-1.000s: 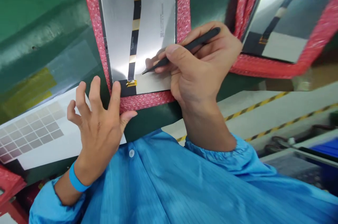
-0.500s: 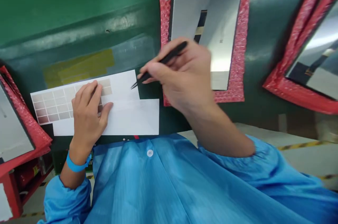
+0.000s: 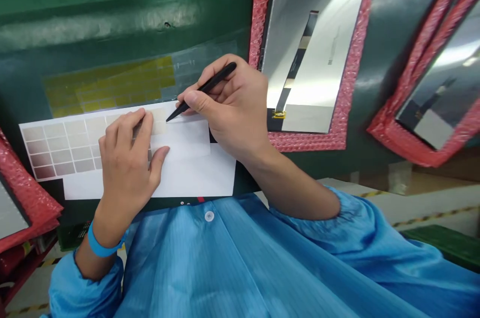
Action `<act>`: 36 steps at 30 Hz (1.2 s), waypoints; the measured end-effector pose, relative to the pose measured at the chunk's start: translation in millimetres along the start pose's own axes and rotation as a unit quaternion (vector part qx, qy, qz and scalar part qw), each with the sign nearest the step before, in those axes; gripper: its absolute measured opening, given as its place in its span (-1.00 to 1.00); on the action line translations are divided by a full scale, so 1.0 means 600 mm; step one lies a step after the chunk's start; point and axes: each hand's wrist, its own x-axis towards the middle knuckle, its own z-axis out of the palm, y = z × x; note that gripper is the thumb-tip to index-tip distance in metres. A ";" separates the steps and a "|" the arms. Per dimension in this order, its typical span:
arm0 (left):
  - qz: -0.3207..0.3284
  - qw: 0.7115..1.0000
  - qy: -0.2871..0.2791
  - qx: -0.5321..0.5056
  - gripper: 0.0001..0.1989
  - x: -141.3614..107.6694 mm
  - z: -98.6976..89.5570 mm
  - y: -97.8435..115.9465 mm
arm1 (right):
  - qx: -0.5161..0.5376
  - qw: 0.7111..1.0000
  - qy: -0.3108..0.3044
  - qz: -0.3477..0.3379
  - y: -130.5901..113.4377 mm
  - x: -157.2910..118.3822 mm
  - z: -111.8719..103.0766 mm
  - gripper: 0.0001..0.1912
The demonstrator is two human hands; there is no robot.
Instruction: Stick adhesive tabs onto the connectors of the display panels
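Note:
My right hand is closed around black tweezers, whose fine tips point down and left. The tips are at the right edge of the grid of pale, greyish labels on a white label sheet; whether they touch it I cannot tell. My left hand lies on that sheet with its fingers bent slightly and the thumb apart, covering part of the grid. Beneath the label sheet, a second white sheet shows along the near side.
Yellow film strips lie beyond the paper on the green mat. To the right, a display panel with a flat cable rests on pink bubble wrap. More wrapped panels lie at far right and far left.
My right hand has moved left with the tweezers, bringing their tips from the blank part of the sheet to the label grid's edge. My left hand stays on the sheet. The view has shifted slightly.

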 end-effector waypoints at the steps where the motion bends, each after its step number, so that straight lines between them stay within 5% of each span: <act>1: 0.000 1.000 -0.002 0.001 -0.41 0.000 0.000 0.001 | -0.001 1.000 -0.001 -0.002 0.000 0.000 0.000 -0.53; 13: -0.010 1.000 -0.011 -0.003 -0.41 0.001 -0.002 0.004 | -0.030 0.998 -0.021 0.053 0.005 0.015 -0.001 -0.49; 19: -0.023 0.999 -0.011 -0.023 -0.44 0.006 -0.005 -0.006 | 0.077 0.997 0.001 0.012 -0.021 -0.008 0.018 -0.53; 22: -0.012 0.999 0.000 -0.033 -0.44 0.009 -0.015 -0.014 | 0.103 0.994 0.047 -0.006 -0.041 -0.013 -0.028 -0.56; 25: -0.006 1.000 0.007 -0.018 -0.41 0.016 -0.025 -0.001 | 0.065 0.990 0.125 -0.004 -0.058 -0.016 -0.125 -0.58; 29: 0.039 0.996 0.072 -0.031 -0.54 0.043 -0.009 0.075 | 0.014 0.980 0.195 0.044 -0.066 -0.028 -0.243 -0.57; 32: 0.107 0.986 0.092 -0.088 -0.68 0.079 0.034 0.154 | 0.006 0.977 0.204 0.065 -0.054 -0.033 -0.277 -0.59; 36: 0.096 0.987 0.068 -0.107 -0.72 0.115 0.095 0.211 | 0.000 0.978 0.201 0.063 -0.038 -0.027 -0.280 -0.60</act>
